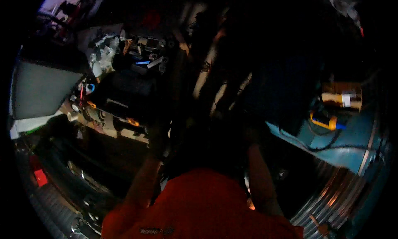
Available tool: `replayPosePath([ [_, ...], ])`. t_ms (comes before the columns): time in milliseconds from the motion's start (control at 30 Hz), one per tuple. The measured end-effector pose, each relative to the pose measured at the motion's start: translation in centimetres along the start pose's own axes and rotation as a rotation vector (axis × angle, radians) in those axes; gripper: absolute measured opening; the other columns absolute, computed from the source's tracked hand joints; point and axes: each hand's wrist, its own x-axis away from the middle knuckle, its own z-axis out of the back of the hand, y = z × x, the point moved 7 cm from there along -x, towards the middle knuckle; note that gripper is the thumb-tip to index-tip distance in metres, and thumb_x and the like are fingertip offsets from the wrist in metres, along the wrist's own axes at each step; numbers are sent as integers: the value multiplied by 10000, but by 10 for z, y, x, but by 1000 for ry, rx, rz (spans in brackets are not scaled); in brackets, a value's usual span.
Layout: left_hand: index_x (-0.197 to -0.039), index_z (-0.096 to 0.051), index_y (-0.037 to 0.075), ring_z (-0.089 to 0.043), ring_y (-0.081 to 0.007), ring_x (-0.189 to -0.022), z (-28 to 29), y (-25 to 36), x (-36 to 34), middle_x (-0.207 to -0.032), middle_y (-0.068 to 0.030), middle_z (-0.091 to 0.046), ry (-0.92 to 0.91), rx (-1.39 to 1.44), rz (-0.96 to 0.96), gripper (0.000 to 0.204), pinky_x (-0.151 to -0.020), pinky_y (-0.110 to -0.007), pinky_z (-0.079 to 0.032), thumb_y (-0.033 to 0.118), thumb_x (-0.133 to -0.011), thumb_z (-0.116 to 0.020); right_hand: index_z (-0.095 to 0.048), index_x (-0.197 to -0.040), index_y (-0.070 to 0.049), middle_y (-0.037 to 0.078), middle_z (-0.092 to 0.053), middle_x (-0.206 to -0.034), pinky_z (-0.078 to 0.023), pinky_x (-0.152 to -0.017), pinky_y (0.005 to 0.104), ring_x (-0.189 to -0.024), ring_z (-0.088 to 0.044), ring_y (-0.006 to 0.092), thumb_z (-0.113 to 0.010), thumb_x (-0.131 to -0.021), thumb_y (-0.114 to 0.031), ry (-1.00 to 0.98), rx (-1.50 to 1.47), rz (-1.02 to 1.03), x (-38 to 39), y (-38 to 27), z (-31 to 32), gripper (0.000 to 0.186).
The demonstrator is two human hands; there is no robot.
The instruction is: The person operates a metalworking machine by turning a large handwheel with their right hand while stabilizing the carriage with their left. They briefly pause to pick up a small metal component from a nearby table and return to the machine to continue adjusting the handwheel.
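Observation:
Both forearms reach forward from my orange shirt into deep shadow. My left hand [158, 136] is a dark shape near the front edge of a cluttered bench [130, 134]; its fingers cannot be made out. On the other side, my right hand [251, 133] is just as dark, beside the near corner of a blue-green surface [271, 127]. Whether either hand holds or touches anything is hidden by the darkness between them.
Clear plastic bags [105, 52] and small loose parts lie on the bench at the upper left, near a grey panel [45, 89]. At right are a cardboard box [342, 95], a yellow-and-blue tool [324, 121] and a dark cable [319, 149]. Long metal bars [331, 197] lie lower right.

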Motion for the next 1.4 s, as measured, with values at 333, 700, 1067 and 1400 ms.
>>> replayPosePath([
  [333, -1257, -658, 82, -636, -384, -1065, 13, 92, -156, -1205, -189, -661, 159, -139, -70, 472, -943, -501, -502, 387, -899, -695, -445, -1480, -67, 211, -542, -1430, -483, -1040, 410, -1287, -554, 319, -735, -876, -235, -250, 405, 84, -337, 116, -101, 690],
  [700, -1240, -667, 85, -620, -384, -1092, 76, 149, -265, -1224, -186, -647, 289, -437, -177, 460, -963, -505, -490, 371, -883, -714, -394, -1533, -94, 224, -503, -1481, -467, -1073, 413, -1339, -524, 327, -761, -854, -249, -335, 678, 235, -625, 214, -250, 788],
  [1067, -1223, -676, 88, -605, -384, -1119, 95, 126, -263, -1243, -184, -633, 160, -521, -19, 449, -982, -509, -478, 354, -866, -734, -430, -1505, -111, 206, -510, -1456, -406, -1114, 447, -1353, -499, 332, -791, -815, -284, -301, 784, 180, -688, 297, -322, 798],
  [1400, -1208, -685, 91, -590, -384, -1143, 92, 141, -185, -1260, -182, -620, 193, -452, 13, 440, -999, -513, -467, 339, -851, -751, -493, -1452, -123, 179, -531, -1408, -335, -1155, 490, -1352, -479, 335, -820, -773, -322, -167, 680, 292, -595, 206, -236, 780],
])
